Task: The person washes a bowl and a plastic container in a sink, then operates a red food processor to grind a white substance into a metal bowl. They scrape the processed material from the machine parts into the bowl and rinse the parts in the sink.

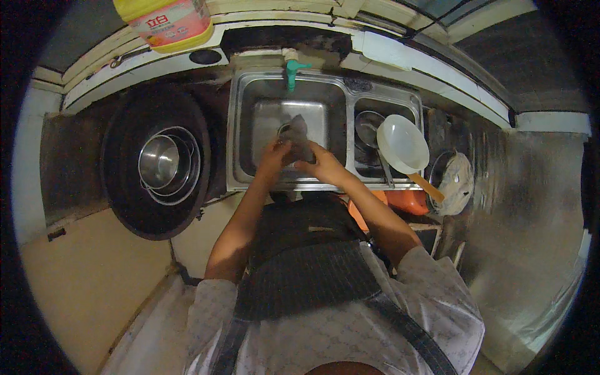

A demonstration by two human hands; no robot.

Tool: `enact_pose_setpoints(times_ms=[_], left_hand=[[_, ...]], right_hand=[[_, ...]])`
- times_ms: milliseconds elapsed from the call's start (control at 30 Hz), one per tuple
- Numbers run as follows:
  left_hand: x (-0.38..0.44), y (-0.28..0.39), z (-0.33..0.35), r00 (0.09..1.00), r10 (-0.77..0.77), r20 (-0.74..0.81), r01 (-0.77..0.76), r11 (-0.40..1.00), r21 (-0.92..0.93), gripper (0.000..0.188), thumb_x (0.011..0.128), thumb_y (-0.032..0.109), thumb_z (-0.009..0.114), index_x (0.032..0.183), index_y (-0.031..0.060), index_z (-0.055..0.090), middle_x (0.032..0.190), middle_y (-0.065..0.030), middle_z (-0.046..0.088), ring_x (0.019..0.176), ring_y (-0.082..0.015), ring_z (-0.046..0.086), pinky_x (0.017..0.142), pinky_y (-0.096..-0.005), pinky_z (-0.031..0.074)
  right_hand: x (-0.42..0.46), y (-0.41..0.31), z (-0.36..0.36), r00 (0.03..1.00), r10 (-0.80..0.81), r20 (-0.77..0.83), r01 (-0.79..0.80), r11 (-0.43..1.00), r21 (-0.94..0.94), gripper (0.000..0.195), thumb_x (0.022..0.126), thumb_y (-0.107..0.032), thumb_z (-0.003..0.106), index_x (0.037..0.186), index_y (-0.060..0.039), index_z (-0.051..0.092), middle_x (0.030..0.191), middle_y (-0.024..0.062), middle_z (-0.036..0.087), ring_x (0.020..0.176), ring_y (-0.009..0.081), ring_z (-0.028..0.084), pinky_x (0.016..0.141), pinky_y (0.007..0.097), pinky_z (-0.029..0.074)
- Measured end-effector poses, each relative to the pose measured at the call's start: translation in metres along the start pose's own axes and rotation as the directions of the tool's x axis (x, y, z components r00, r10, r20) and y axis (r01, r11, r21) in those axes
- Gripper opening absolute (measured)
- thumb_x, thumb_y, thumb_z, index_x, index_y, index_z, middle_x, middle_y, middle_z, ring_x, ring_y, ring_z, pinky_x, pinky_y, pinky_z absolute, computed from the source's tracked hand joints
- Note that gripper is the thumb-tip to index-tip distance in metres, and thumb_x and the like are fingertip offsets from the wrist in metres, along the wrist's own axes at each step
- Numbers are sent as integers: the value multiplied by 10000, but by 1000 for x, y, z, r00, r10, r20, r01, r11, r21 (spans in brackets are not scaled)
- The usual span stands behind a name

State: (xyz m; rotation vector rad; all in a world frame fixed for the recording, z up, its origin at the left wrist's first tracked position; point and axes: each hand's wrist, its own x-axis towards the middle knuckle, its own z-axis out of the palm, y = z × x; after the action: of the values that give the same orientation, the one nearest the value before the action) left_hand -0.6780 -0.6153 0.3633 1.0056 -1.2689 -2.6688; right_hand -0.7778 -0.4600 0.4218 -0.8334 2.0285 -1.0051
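Both of my hands are over the large left basin of a stainless steel sink (290, 185). Between them is a dark grey, limp item, apparently a cloth (299, 136). My left hand (276, 154) holds its left side, and my right hand (321, 164) grips it from the right with thumb and fingers spread around it. A dark rounded edge shows beside the cloth near my left fingertips; what it belongs to is unclear. Above the basin's far edge is a green tap (292, 74), with no water plainly visible. My palms are hidden from view.
On the left, a large black basin (112, 154) holds nested metal bowls (159, 159). A white pan with a wooden handle (403, 144) rests over the smaller sink basin, beside a metal strainer or lid (370, 129). Farther right is a covered pot (457, 183). A yellow detergent jug (168, 26) stands behind.
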Motion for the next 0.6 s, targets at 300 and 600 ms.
enact_pose_setpoints(times_ms=[300,600], left_hand=[[-43,23,-23,967,223,-120,-248,931,-270,418,965,184,568,1358,82,467,1205,-74,607,1059,-243,621,895,-405,523],[-93,9,20,865,429,-258,-309,864,398,339,878,-33,568,1211,31,588,989,-4,590,858,-95,557,770,-230,449]], right_hand=[[42,-31,-69,926,26,376,-131,958,256,475,933,-278,643,1309,1,561,1091,142,670,1028,227,651,879,354,519],[42,-37,-27,964,-84,254,57,992,114,335,898,-336,698,973,-11,660,859,21,641,789,113,560,696,298,454]])
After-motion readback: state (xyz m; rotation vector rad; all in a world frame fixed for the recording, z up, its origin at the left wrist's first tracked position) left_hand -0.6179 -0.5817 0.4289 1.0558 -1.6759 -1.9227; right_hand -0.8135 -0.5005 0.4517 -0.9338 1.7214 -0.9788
